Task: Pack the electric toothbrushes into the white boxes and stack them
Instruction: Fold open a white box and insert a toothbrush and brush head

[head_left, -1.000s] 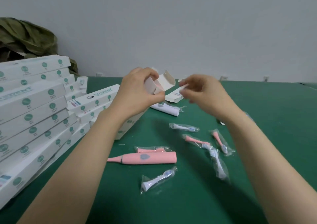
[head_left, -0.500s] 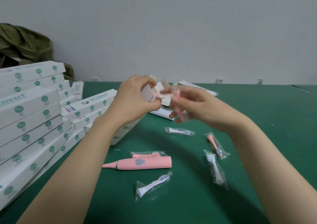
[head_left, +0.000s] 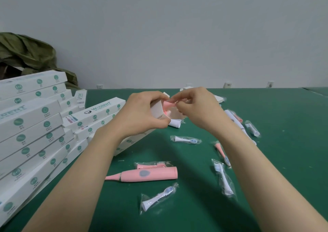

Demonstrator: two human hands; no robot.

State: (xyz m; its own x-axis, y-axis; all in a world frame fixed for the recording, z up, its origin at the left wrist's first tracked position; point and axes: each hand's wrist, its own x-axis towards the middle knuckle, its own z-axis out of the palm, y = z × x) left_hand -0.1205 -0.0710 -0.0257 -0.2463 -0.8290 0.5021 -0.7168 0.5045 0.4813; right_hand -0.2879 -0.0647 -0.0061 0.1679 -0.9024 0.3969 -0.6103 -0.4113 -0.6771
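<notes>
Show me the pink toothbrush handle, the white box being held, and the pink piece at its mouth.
pink toothbrush handle (head_left: pixel 156 174): head view, body beside the button.
open white box (head_left: pixel 156 109): head view, side wall near its mouth.
pink brush head (head_left: pixel 167 105): head view, its stem.

Head-worn wide-angle view, facing forward and down, apparently close over table (head_left: pixel 287 160), left hand (head_left: pixel 142 115), right hand (head_left: pixel 199 110) mid-frame

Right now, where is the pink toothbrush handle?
In the head view, the pink toothbrush handle lies low centre on the green table, a bagged pink brush head behind it.
</notes>
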